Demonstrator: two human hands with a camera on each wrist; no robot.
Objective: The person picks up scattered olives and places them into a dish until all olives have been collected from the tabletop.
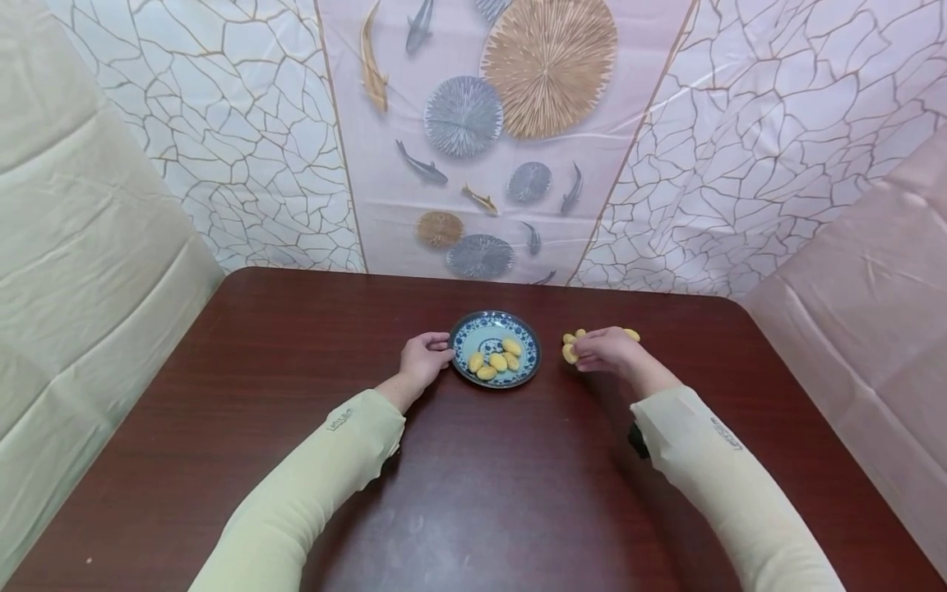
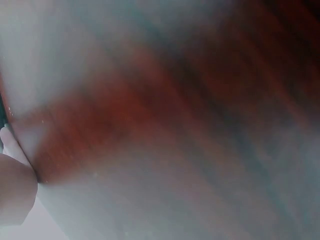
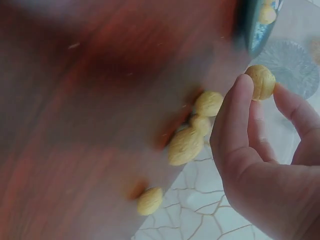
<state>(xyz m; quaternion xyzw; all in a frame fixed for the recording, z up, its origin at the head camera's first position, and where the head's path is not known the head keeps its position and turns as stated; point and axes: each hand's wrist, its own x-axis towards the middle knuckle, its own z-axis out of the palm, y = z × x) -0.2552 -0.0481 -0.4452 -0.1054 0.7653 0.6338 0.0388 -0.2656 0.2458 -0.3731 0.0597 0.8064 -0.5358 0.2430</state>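
Observation:
My right hand [image 1: 610, 352] pinches a walnut [image 3: 261, 82] between thumb and fingertips, held above the table. Below and behind that hand lie several more yellow-tan walnuts [image 3: 186, 145], one of them [image 3: 150, 201] apart from the others. To the left is a round plate [image 1: 494, 380] with a blue floral rim, and several walnuts [image 1: 498, 362] rest on it. At the plate's left edge my left hand [image 1: 422, 360] grips the rim with fingers and thumb. Only a bit of this hand [image 2: 17, 185] shows in the left wrist view, so its grip is mostly hidden there.
A dark reddish-brown wooden table [image 1: 473, 485] carries everything. Behind its far edge stands a patterned backdrop [image 1: 473, 205] with fish and round motifs. Pale padded panels [image 1: 89, 247] flank the table on both sides.

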